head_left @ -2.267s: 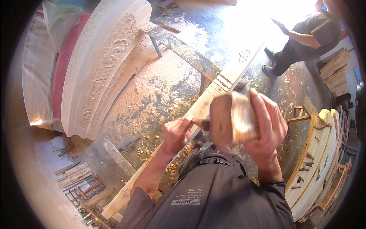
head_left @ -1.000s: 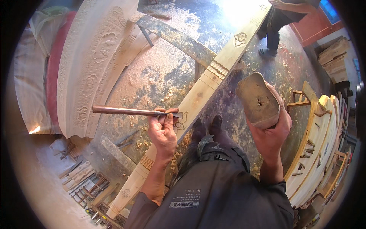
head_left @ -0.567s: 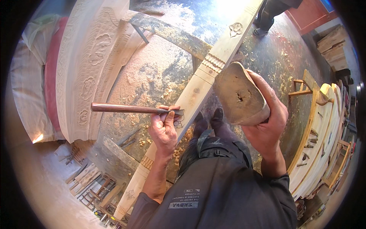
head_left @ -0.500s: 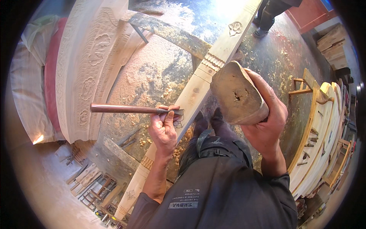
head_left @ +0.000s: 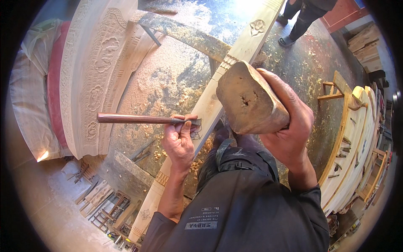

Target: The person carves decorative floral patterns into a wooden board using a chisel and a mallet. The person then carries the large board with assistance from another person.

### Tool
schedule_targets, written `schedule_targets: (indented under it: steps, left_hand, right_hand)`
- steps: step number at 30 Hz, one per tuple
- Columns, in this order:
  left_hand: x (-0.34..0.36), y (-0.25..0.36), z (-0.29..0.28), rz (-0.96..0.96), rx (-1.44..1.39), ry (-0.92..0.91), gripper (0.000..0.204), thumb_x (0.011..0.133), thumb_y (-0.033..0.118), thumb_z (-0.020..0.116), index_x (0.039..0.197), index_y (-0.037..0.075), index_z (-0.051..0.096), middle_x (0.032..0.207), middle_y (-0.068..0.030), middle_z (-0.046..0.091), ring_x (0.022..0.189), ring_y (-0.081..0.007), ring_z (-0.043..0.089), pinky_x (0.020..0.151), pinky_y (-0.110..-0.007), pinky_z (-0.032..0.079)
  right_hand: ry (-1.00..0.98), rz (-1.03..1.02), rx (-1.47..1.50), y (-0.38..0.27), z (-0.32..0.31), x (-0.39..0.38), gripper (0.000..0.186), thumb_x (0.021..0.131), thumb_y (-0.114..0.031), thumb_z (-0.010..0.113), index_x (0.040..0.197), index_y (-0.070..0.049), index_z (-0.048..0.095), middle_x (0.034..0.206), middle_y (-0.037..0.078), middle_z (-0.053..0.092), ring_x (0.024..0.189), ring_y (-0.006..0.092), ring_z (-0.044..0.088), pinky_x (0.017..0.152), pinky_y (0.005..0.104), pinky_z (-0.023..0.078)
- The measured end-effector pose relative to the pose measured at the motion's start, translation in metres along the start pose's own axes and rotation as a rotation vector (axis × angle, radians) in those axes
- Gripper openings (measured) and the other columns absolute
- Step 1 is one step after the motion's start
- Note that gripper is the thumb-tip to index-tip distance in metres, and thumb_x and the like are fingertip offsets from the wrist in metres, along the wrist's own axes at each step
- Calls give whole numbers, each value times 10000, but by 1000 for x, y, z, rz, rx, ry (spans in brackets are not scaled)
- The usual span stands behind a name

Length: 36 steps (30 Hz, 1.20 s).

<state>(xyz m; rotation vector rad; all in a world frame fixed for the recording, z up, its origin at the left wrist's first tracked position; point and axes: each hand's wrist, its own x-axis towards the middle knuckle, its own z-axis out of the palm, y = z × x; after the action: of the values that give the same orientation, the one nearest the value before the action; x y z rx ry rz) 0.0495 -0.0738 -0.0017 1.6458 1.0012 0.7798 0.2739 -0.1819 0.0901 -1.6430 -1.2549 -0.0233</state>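
Head view, going from nine o'clock across to three. At nine to eleven o'clock one large curved carved panel leans on edge, pale wood with flower reliefs. One chisel with a reddish-brown handle lies level, its handle at nine o'clock of the left hand and its blade end on one long pale carved plank. That plank runs from six o'clock up to one o'clock, with a flower cut near its top and a pencilled motif under the chisel tip. The left hand's fingers are curled closed round the chisel just behind the blade, the heel of the hand resting on the plank. One wooden mallet, a worn block, is raised above the plank at the centre; the right hand wraps its fingers shut round the mallet's far side. Wood shavings lie thick on the floor. At three o'clock a stack of curved pale boards stands on edge. At one o'clock another person's legs stand.
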Motion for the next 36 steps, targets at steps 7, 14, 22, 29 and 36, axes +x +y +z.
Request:
schedule_targets:
  steps: [7, 14, 22, 29, 36]
  left_hand:
    - [1, 5, 1, 72, 108, 9, 98, 1075, 20, 581, 1161, 8, 535, 1088, -114, 777, 946, -122, 725, 843, -321, 651]
    - [-1, 1, -1, 201, 335, 18, 109, 1051, 11, 624, 1153, 10, 585, 1030, -109, 787, 874, -138, 751, 769, -306, 636]
    - [-3, -13, 3, 232, 299, -3, 176, 1036, 36, 666, 1200, -5, 616, 887, -131, 789, 805, -128, 749, 728, -303, 613]
    - [-2, 8, 3, 322, 514, 26, 165, 987, -6, 709, 1137, 22, 646, 934, -113, 784, 762, -226, 790, 654, -335, 611]
    - [-4, 1, -4, 324, 589, -6, 131, 1003, 38, 693, 1117, 63, 634, 823, -122, 762, 734, -304, 774, 619, -398, 575]
  right_hand:
    - [-1, -24, -11, -1, 3, 4, 608, 740, -43, 851, 1320, 19, 680, 1146, 229, 748, 1018, 360, 768, 865, 389, 604]
    - [-14, -100, -38, 1, 9, 13, 586, 758, -73, 852, 1312, 17, 684, 1123, 215, 754, 989, 332, 773, 844, 381, 608]
    - [-12, -324, -188, -8, 29, 67, 556, 764, -142, 862, 1299, -100, 716, 966, 115, 768, 809, 271, 773, 697, 363, 614]
    - [-106, -460, -302, -24, 30, 107, 530, 773, -151, 861, 1282, -115, 718, 970, 95, 775, 799, 258, 773, 691, 349, 617]
    - [-160, -525, -330, -36, 49, 115, 513, 783, -157, 862, 1274, -118, 718, 973, 89, 778, 799, 252, 774, 691, 344, 619]
